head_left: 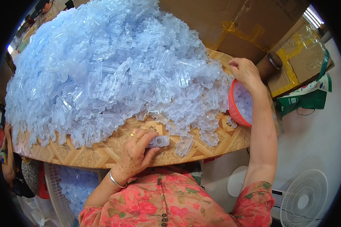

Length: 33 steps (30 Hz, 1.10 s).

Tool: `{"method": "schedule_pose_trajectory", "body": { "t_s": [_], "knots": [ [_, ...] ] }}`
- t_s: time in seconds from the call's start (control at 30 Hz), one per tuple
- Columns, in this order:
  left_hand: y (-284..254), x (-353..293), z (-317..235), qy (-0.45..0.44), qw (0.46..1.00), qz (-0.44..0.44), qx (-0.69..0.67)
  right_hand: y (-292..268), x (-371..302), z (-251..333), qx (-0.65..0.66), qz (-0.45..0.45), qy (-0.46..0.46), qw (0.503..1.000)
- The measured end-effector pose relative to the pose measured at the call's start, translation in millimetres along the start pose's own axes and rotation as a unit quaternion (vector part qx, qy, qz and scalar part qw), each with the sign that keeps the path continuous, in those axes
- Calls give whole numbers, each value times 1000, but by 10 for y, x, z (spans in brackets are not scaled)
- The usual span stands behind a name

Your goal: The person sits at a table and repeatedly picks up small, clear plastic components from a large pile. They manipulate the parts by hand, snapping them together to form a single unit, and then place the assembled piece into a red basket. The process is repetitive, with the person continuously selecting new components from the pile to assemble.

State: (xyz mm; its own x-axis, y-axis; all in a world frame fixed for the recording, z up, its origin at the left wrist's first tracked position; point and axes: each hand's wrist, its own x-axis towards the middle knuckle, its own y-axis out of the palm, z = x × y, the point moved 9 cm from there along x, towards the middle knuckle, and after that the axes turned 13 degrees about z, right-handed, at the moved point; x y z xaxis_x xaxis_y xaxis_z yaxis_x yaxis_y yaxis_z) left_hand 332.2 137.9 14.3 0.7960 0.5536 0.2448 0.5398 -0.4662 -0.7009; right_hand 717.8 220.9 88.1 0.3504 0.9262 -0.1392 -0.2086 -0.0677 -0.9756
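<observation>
A large heap of clear bluish plastic pieces (113,72), flat and oblong, covers most of the wood-patterned table (102,155). Close to the table's near edge, my left hand (136,153) grips one clear plastic piece (159,141) between thumb and fingers; a round shape shows on that piece. My right hand (246,72) is stretched out to the right, above the far rim of a red plastic basket (234,109). Its fingers are curled together, and whatever they may hold is too small to make out. More pale plastic parts lie inside the basket, partly hidden by my right forearm.
Taped cardboard boxes (212,22) stand behind the table, with a brown cylinder (272,62) before them. A green bag (305,101) is at right, and a white fan (305,198) below. Lower left, a white crate (51,185) holds more pieces. Another person's arm (8,151) shows at far left.
</observation>
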Motion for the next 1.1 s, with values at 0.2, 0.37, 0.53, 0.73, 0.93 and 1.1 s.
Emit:
{"method": "schedule_pose_trajectory", "body": {
  "t_s": [0.2, 0.37, 0.53, 0.73, 0.93, 1.1],
  "knots": [
    [-34, 35, -5, -7, 1000, 16, -6, 375, 1037, -179, -45, 129, 103, 985],
    [-50, 31, 42, -12, 1000, 9, -22, 498, 1281, 11, -132, 170, 136, 967],
    [-39, 12, 54, 8, 999, 5, -38, 415, 1389, -79, -142, 84, 114, 980],
    [7, -1, 69, 21, 999, -12, -38, -32, 751, 331, 39, -70, -114, 990],
    [-145, -154, 176, -40, 993, -107, -1, 308, -1419, 1811, 122, -49, -351, 927],
    [-136, -148, 162, -26, 992, -120, 12, 1131, -2197, 2088, 2, -100, -395, 913]
  ]
}}
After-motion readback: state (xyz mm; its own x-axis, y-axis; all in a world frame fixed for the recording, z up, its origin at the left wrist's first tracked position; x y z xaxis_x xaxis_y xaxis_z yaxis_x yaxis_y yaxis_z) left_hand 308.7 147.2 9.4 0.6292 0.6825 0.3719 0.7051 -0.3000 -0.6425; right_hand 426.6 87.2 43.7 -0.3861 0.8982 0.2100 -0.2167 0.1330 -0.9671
